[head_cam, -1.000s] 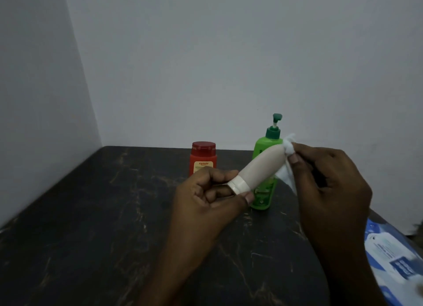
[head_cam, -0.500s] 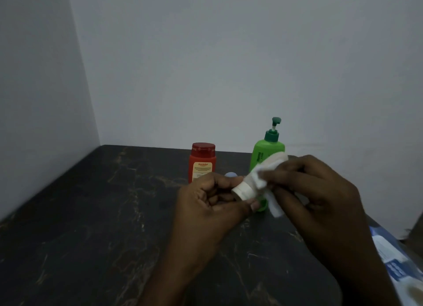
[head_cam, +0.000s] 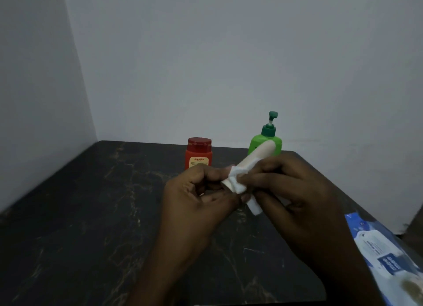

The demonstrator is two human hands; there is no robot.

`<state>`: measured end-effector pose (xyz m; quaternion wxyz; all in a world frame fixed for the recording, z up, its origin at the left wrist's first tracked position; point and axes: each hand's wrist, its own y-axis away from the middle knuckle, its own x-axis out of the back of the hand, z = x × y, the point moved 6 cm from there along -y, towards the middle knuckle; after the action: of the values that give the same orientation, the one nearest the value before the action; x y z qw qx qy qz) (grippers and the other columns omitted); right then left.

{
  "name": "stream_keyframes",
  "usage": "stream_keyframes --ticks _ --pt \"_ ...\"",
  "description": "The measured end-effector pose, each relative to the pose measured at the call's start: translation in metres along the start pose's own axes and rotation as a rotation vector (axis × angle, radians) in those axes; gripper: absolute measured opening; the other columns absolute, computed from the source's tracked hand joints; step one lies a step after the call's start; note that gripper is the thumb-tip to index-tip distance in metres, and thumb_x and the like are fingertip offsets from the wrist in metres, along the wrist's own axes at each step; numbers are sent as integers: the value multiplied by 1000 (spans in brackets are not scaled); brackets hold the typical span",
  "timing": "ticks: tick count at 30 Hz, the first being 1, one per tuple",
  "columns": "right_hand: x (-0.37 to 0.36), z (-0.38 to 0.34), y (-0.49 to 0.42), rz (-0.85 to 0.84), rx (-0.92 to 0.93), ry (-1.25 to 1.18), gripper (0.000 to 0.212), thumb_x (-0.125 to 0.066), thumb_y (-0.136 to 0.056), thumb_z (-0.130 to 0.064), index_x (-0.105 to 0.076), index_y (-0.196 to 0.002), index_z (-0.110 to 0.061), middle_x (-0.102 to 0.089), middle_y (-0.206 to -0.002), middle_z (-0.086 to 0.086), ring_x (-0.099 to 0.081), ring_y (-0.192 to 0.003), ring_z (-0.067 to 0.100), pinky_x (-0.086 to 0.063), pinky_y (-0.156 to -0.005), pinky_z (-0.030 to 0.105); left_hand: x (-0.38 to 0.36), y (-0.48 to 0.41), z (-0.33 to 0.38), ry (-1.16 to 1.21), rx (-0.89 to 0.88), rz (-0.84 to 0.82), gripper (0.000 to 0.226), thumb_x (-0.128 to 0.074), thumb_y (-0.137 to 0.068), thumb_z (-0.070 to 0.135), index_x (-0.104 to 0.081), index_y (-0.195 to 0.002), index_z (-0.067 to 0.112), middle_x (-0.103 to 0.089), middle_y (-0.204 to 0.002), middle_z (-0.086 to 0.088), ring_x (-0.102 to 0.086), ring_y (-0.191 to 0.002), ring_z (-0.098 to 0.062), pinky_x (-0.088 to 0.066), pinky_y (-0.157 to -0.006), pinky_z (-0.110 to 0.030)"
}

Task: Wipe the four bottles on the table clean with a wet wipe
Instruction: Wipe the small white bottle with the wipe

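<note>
Right hand [head_cam: 297, 191] tight around wet wipe [head_cam: 237, 184] on beige bottle [head_cam: 263, 151].

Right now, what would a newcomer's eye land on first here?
Two hands at centre: the left hand pinches the cap end of a beige bottle while the right hand presses a white wet wipe against it. Behind stand a red bottle and a green pump bottle.

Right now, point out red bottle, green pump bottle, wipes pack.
red bottle [head_cam: 198, 161]: head view, front label
green pump bottle [head_cam: 256, 145]: head view, left shoulder
wipes pack [head_cam: 375, 244]: head view, white panel
</note>
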<state>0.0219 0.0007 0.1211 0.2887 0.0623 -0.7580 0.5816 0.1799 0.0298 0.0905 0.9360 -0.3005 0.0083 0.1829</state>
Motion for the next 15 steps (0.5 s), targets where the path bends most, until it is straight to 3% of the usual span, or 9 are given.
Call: stream_keyframes --ticks 6,10,13,15 --pt "18 25 7 383 -225 114 21 -66 -92 1 -75 -109 -6 -68 -104 10 -62 -95 14 -44 -87 11 -2 2 -1 -37 19 -37 34 -87 -61 -9 -69 -88 -1 -78 -103 -6 -75 -96 -12 -61 -79 -24" --pt "8 14 3 273 -135 87 22 -64 -89 3 -75 -107 -3 -66 -105 8 -61 -98 12 -41 -91 10 -2 3 0 -21 9 -3 35 -89 -58 -8 -69 -80 10 -79 -98 -5 -75 -93 -14 -60 -77 -25" --pt "-1 -2 -1 93 -5 -20 23 -67 -83 2 -77 -102 -7 -65 -103 4 -62 -98 11 -46 -87 15 3 -1 -1 -27 -1 10 33 -88 -59 -8 -71 -84 6 -79 -92 -4 -76 -84 -17 -59 -71 -23" --pt "-1 -6 0 69 26 -13 22 -69 -83 0 -78 -102 -8 -67 -102 4 -63 -96 12 -49 -84 18 4 -2 -1 -42 -12 -4 33 -88 -61 -8 -71 -87 2 -79 -94 -4 -76 -86 -17 -59 -73 -24"
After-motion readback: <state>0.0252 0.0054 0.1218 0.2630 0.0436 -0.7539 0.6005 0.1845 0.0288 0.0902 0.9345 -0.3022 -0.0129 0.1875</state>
